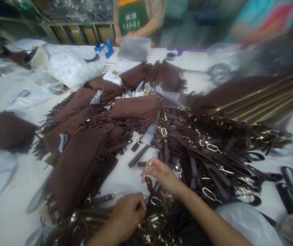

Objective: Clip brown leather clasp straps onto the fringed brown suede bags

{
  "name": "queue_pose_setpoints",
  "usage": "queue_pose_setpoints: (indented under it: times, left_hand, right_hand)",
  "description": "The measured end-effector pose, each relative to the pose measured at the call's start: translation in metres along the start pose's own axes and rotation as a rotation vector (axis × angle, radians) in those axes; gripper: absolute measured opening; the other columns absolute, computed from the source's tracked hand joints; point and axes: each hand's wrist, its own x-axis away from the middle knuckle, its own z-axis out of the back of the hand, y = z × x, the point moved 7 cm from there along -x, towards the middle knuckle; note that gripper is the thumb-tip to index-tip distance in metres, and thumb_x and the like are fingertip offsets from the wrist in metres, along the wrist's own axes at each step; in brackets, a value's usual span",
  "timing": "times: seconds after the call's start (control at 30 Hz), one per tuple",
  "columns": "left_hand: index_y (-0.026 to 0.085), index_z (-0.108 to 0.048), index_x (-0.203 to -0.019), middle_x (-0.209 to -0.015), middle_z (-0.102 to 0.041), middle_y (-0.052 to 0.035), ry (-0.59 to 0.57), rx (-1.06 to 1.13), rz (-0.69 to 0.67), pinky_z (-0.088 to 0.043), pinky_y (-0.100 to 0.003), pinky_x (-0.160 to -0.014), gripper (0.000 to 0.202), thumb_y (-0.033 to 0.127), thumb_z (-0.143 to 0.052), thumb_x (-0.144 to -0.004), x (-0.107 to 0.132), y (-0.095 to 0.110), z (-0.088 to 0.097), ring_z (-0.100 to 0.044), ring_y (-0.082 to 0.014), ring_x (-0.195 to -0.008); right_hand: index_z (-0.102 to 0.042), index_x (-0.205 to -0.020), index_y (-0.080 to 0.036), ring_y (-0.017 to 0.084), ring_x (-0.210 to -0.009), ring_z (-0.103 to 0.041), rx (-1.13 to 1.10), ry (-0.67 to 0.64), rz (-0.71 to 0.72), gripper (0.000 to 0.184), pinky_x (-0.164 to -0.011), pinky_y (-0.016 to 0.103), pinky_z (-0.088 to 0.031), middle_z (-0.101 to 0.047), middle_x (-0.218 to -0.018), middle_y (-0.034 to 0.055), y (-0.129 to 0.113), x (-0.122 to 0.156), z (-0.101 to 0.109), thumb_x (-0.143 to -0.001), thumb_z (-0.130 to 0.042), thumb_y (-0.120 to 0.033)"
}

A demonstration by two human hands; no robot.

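Note:
My right hand (163, 176) is raised over the near part of the table. Its thumb and fingers pinch the metal fitting at the end of a dark brown leather strap (149, 184), which hangs below them. Lower and to the left, my left hand (128, 213) is closed, fingertips curled together above a heap of brass-coloured zippers and clasps. What it holds, if anything, is too small and blurred to name. Right of my hands lies a pile of brown straps (192, 160) with gold-coloured clasps. A brown fringed suede bag (77, 167) rests to the left.
More fringed bags (136, 107) lie across the middle, some with wrapped tags. Brown pieces with brass zippers (259, 99) are stacked at right. Clear plastic bags (72, 70) lie back left. Across the table, a person in a green apron (132, 18) holds a plastic sleeve (134, 48).

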Motion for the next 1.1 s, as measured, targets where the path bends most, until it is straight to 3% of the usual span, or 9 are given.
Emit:
queue_pose_setpoints:
  times: [0.1, 0.23, 0.33, 0.47, 0.57, 0.7, 0.83, 0.97, 1.1]
  left_hand:
    - [0.023, -0.068, -0.077, -0.074, -0.069, 0.0025, 0.002, -0.008, -0.007, -0.033, -0.025, -0.064, 0.016, 0.018, -0.053, -0.073, 0.001, 0.002, 0.001, -0.06, -0.0173, -0.075]
    - [0.023, -0.067, -0.076, -0.074, -0.069, 0.003, 0.007, -0.016, -0.009, -0.033, -0.025, -0.064, 0.016, 0.016, -0.053, -0.073, 0.002, 0.003, 0.002, -0.061, -0.0164, -0.073]
    - [0.023, -0.067, -0.075, -0.072, -0.068, 0.0033, 0.008, -0.008, -0.013, -0.032, -0.024, -0.062, 0.016, 0.016, -0.052, -0.073, 0.002, 0.005, 0.002, -0.06, -0.016, -0.072]
    - [0.023, -0.067, -0.076, -0.074, -0.069, 0.0027, 0.024, -0.016, -0.034, -0.033, -0.024, -0.064, 0.017, 0.016, -0.052, -0.073, 0.001, 0.006, 0.003, -0.06, -0.0162, -0.074]
    - [0.022, -0.068, -0.076, -0.074, -0.068, 0.0022, 0.035, -0.027, -0.031, -0.033, -0.025, -0.064, 0.016, 0.017, -0.053, -0.074, 0.002, 0.005, 0.004, -0.06, -0.0167, -0.075]
    - [0.022, -0.066, -0.075, -0.075, -0.068, 0.002, 0.037, -0.029, -0.02, -0.033, -0.026, -0.064, 0.013, 0.019, -0.054, -0.074, 0.002, 0.003, 0.003, -0.059, -0.0172, -0.076]
    - [0.022, -0.067, -0.077, -0.078, -0.068, 0.0018, 0.029, -0.045, -0.01, -0.034, -0.026, -0.068, 0.012, 0.021, -0.055, -0.075, 0.002, 0.004, 0.004, -0.06, -0.0174, -0.079]
    - [0.022, -0.067, -0.077, -0.076, -0.068, 0.0021, 0.018, -0.056, 0.005, -0.034, -0.026, -0.068, 0.013, 0.02, -0.054, -0.076, 0.002, 0.007, 0.004, -0.06, -0.0171, -0.078]
    - [0.022, -0.066, -0.076, -0.075, -0.067, 0.0016, 0.017, -0.06, 0.0, -0.034, -0.026, -0.067, 0.012, 0.019, -0.054, -0.076, 0.002, 0.007, 0.004, -0.059, -0.0175, -0.077]
  right_hand:
    - [-0.046, -0.09, -0.022, 0.015, -0.073, -0.064, -0.469, 0.108, -0.066, 0.019, -0.074, 0.028, -0.049, -0.064, -0.071, -0.0011, -0.013, 0.032, 0.014, -0.099, -0.049, -0.039]
    - [-0.048, -0.09, -0.021, 0.004, -0.04, -0.033, -0.586, 0.13, -0.173, 0.023, -0.042, 0.016, -0.027, -0.053, -0.063, -0.0076, -0.025, 0.067, 0.01, -0.099, -0.049, -0.043]
    - [-0.05, -0.094, -0.022, 0.004, -0.037, -0.023, -0.393, 0.194, -0.248, 0.026, -0.037, 0.016, -0.017, -0.047, -0.059, -0.01, -0.023, 0.081, 0.01, -0.099, -0.048, -0.048]
    - [-0.053, -0.087, -0.021, 0.008, -0.042, -0.043, 0.129, 0.216, -0.318, 0.027, -0.043, 0.018, -0.031, -0.05, -0.056, -0.0076, -0.007, 0.086, -0.001, -0.099, -0.046, -0.044]
    - [-0.057, -0.087, -0.021, 0.013, -0.052, -0.057, 0.32, 0.173, -0.354, 0.023, -0.054, 0.022, -0.042, -0.056, -0.058, -0.0045, 0.009, 0.086, -0.018, -0.099, -0.042, -0.035]
    - [-0.065, -0.107, -0.023, 0.02, -0.098, -0.067, 0.52, 0.073, -0.253, 0.022, -0.084, 0.026, -0.049, -0.07, -0.105, 0.0059, 0.017, 0.091, -0.036, -0.093, -0.048, -0.025]
    - [-0.053, -0.138, -0.022, 0.024, -0.108, -0.065, 0.735, -0.039, -0.237, 0.052, -0.094, 0.029, -0.049, -0.062, -0.13, 0.0116, 0.035, 0.1, -0.042, -0.086, -0.055, -0.02]
    - [-0.049, -0.142, -0.016, 0.024, -0.1, -0.067, 0.888, -0.142, -0.196, 0.059, -0.089, 0.03, -0.051, -0.064, -0.125, 0.0166, 0.04, 0.098, -0.044, -0.083, -0.056, -0.013]
    - [-0.057, -0.132, -0.018, 0.022, -0.097, -0.067, 0.751, -0.223, -0.174, 0.046, -0.085, 0.027, -0.051, -0.068, -0.114, 0.013, 0.015, 0.091, -0.04, -0.087, -0.051, -0.011]
